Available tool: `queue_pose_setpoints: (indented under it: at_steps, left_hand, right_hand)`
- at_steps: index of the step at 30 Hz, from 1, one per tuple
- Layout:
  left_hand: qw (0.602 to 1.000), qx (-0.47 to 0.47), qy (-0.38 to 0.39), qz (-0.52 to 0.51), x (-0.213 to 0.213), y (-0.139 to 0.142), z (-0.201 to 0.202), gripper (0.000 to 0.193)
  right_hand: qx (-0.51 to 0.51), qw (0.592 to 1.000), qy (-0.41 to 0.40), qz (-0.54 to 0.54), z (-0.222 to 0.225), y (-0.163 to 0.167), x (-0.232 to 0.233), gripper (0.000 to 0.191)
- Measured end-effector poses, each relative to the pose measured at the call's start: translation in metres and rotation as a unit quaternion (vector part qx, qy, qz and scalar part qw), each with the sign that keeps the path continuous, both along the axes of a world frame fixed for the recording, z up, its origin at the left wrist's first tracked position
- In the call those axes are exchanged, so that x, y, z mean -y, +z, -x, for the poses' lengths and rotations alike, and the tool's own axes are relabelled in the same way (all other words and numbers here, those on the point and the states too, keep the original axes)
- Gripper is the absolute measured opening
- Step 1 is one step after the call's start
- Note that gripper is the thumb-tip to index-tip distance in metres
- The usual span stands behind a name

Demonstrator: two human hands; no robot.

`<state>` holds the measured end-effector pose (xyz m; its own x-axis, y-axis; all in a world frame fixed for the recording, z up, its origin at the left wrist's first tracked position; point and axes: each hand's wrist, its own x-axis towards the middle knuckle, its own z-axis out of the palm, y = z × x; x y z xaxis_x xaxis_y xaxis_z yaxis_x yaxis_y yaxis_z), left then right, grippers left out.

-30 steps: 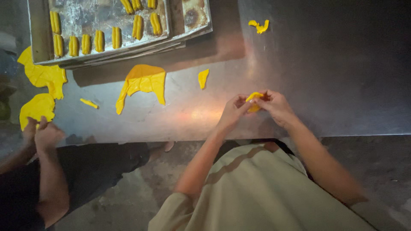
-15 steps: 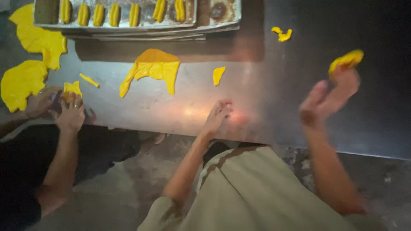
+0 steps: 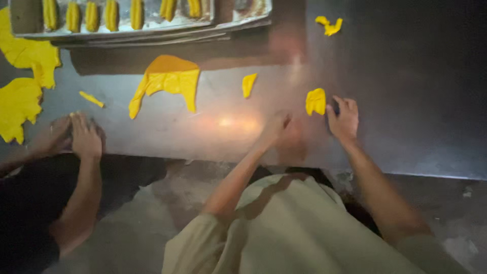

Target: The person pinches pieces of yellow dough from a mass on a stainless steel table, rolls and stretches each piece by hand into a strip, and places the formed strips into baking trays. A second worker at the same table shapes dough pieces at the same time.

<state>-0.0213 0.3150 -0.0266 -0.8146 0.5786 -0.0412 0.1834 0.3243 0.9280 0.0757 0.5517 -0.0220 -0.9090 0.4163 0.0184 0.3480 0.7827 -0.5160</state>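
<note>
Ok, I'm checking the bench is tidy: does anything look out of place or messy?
Mostly scraps: torn yellow dough sheet lies ragged below the tray, with small bits loose on the steel table. Another stray piece sits far from the right hand.

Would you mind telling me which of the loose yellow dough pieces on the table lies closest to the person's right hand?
The small folded piece, just left of the right hand fingertips; every other piece lies farther off.

table point(image 3: 416, 76): steel, dull grey, runs the full width | light: dim room, one warm glare spot on the table near its front edge | floor point(image 3: 152, 213): rough grey concrete, stained, below the table
</note>
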Motion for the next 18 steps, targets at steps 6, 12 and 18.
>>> queue_pose_setpoints:
  at_steps: [6,12,18]
  left_hand:
    - [0.991,-0.126,0.014,0.045,-0.105,0.012,0.033,0.026]
    - [0.99,-0.11,-0.045,0.074,-0.079,-0.013,0.007,0.017]
    - [0.997,0.031,0.052,0.055,-0.079,-0.018,-0.001,0.04]
  right_hand:
    - [-0.005,0.989,0.149,0.011,0.058,-0.007,-0.035,0.031]
    - [-0.04,0.965,0.239,-0.104,-0.007,-0.033,-0.03,0.048]
    - [0.056,0.985,0.159,0.018,0.013,-0.044,-0.025,0.052]
